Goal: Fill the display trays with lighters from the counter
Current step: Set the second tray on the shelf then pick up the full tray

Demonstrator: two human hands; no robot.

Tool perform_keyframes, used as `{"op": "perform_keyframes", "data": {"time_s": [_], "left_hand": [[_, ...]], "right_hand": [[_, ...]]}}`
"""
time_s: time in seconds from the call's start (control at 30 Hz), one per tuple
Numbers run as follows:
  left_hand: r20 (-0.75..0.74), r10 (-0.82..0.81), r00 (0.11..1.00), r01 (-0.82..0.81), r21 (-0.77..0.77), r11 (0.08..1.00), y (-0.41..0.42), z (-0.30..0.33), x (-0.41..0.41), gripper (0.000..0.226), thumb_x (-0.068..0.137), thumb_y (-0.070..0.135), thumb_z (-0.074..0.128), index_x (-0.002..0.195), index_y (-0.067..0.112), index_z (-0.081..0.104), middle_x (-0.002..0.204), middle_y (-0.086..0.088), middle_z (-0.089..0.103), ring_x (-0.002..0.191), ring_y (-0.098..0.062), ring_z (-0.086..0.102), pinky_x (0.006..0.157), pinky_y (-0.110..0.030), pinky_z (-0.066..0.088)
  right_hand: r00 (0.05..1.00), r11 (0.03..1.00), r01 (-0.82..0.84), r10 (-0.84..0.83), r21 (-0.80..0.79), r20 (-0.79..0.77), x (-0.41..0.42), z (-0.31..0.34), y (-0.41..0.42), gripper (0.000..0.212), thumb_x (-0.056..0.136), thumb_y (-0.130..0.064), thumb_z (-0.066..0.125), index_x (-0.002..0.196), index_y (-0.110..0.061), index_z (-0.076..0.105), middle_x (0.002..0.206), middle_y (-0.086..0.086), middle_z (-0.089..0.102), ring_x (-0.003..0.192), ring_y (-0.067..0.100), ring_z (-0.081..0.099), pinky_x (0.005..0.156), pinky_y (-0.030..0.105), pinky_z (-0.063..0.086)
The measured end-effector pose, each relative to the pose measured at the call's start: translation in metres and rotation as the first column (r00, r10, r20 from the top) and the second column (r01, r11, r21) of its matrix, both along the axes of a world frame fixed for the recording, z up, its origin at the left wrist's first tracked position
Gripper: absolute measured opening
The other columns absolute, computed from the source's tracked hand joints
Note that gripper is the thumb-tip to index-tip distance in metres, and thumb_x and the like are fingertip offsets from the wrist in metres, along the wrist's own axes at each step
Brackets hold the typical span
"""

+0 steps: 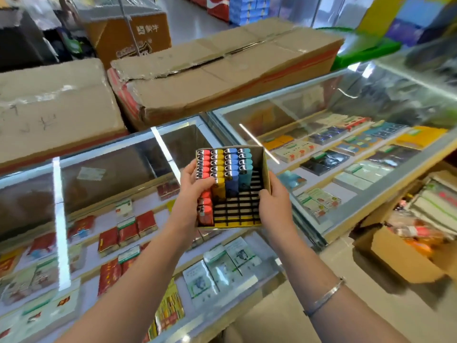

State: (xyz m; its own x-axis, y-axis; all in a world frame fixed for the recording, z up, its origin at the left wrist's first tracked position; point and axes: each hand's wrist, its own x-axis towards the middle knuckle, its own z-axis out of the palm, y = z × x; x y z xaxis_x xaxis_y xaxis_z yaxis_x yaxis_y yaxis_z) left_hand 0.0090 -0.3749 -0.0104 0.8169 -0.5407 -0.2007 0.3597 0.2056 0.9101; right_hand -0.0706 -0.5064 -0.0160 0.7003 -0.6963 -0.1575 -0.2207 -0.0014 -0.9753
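A cardboard display tray [265, 162] with a black slotted grid is held above the glass counter [138, 144]. Its far rows hold several lighters in columns: red [203, 157], yellow [217, 167], dark blue [231, 169] and light blue [245, 167]. More red lighters [205, 212] stand in the near left slots. My left hand [195, 189] grips the tray's left side, thumb lying over the lighters. On the right side, my right hand [275, 204] holds the tray's edge with its thumb inside the wall. The near right slots stand empty.
Cigarette packs [128, 231] lie inside the glass cases below. Large cardboard boxes [222, 70] sit behind the counter. At the right, on the floor, an open carton [408, 246] holds packaged goods. A silver bracelet [326, 297] circles my right wrist.
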Motion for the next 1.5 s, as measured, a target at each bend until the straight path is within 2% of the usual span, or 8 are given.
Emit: {"op": "perform_keyframes", "data": {"time_s": [0.17, 0.27, 0.43, 0.53, 0.8, 0.97, 1.13, 1.5], "left_hand": [[0.036, -0.211, 0.977, 0.212, -0.038, 0.976, -0.043, 0.014, -0.026, 0.045, 0.073, 0.019, 0.066, 0.11, 0.038, 0.048, 0.111, 0.001, 0.064, 0.089, -0.016, 0.069, 0.066, -0.03, 0.056], [0.033, -0.345, 0.938, 0.347, -0.074, 0.935, -0.073, 0.02, -0.052, 0.049, 0.066, 0.021, 0.065, 0.111, 0.033, 0.05, 0.109, 0.0, 0.067, 0.09, -0.017, 0.069, 0.068, -0.029, 0.056], [0.014, -0.54, 0.842, 0.54, -0.065, 0.839, -0.132, 0.019, -0.107, 0.055, 0.071, 0.011, 0.061, 0.124, 0.021, 0.047, 0.121, -0.01, 0.061, 0.097, -0.02, 0.064, 0.077, -0.03, 0.053], [0.041, -0.632, 0.774, 0.632, 0.001, 0.775, -0.174, 0.009, -0.145, 0.045, 0.082, 0.005, 0.058, 0.124, 0.019, 0.047, 0.117, -0.008, 0.063, 0.087, -0.014, 0.066, 0.064, -0.021, 0.052], [0.002, -0.827, 0.562, 0.821, 0.121, 0.558, -0.307, -0.013, -0.269, 0.052, 0.068, 0.031, 0.07, 0.117, 0.036, 0.051, 0.112, 0.003, 0.067, 0.092, -0.014, 0.069, 0.064, -0.024, 0.054], [-0.045, -0.865, 0.5, 0.861, 0.126, 0.492, -0.372, -0.021, -0.326, 0.046, 0.081, 0.025, 0.065, 0.124, 0.031, 0.048, 0.112, -0.001, 0.067, 0.097, -0.019, 0.068, 0.085, -0.041, 0.051], [-0.087, -0.883, 0.461, 0.885, 0.123, 0.45, -0.45, -0.023, -0.389, 0.048, 0.083, 0.023, 0.064, 0.128, 0.03, 0.046, 0.116, -0.001, 0.065, 0.101, -0.02, 0.066, 0.09, -0.043, 0.049], [-0.097, -0.932, 0.35, 0.931, 0.145, 0.334, -0.638, -0.033, -0.444, 0.043, 0.084, 0.024, 0.064, 0.123, 0.032, 0.049, 0.108, 0.004, 0.069, 0.093, -0.016, 0.069, 0.074, -0.033, 0.051]], "right_hand": [[0.961, 0.96, 0.277, -0.278, 0.041, 0.004, -0.051, 0.013, -0.026, 0.047, 0.089, -0.003, 0.036, 0.123, -0.029, 0.056, 0.11, -0.004, 0.063, 0.088, 0.004, 0.062, 0.057, 0.017, 0.052], [0.894, 0.892, 0.446, -0.448, 0.069, 0.017, -0.092, 0.017, -0.036, 0.045, 0.085, -0.001, 0.041, 0.115, -0.03, 0.058, 0.107, -0.005, 0.065, 0.087, 0.006, 0.064, 0.065, 0.025, 0.055], [0.761, 0.75, 0.635, -0.649, 0.185, 0.021, -0.17, 0.015, -0.066, 0.042, 0.085, -0.001, 0.047, 0.112, -0.033, 0.054, 0.104, -0.006, 0.063, 0.09, 0.012, 0.065, 0.06, 0.025, 0.055], [0.687, 0.668, 0.705, -0.727, 0.236, 0.006, -0.22, 0.006, -0.089, 0.044, 0.086, -0.004, 0.048, 0.122, -0.028, 0.055, 0.103, -0.001, 0.067, 0.086, 0.013, 0.068, 0.054, 0.025, 0.054], [0.547, 0.525, 0.805, -0.837, 0.276, -0.001, -0.361, -0.014, -0.183, 0.026, 0.09, -0.014, 0.052, 0.111, -0.028, 0.059, 0.086, -0.007, 0.072, 0.074, 0.005, 0.07, 0.048, 0.018, 0.051], [0.547, 0.521, 0.803, -0.837, 0.29, -0.009, -0.424, -0.014, -0.235, 0.022, 0.091, -0.017, 0.053, 0.095, -0.038, 0.057, 0.081, -0.012, 0.072, 0.073, 0.009, 0.071, 0.052, 0.022, 0.053], [0.512, 0.476, 0.818, -0.859, 0.323, -0.031, -0.487, -0.015, -0.304, 0.025, 0.091, -0.014, 0.052, 0.107, -0.032, 0.057, 0.088, -0.004, 0.073, 0.076, 0.012, 0.071, 0.054, 0.025, 0.055], [0.397, 0.359, 0.867, -0.917, 0.345, -0.042, -0.541, -0.027, -0.472, 0.031, 0.092, -0.014, 0.051, 0.122, -0.022, 0.051, 0.105, 0.007, 0.067, 0.089, 0.021, 0.069, 0.065, 0.033, 0.056]]}}
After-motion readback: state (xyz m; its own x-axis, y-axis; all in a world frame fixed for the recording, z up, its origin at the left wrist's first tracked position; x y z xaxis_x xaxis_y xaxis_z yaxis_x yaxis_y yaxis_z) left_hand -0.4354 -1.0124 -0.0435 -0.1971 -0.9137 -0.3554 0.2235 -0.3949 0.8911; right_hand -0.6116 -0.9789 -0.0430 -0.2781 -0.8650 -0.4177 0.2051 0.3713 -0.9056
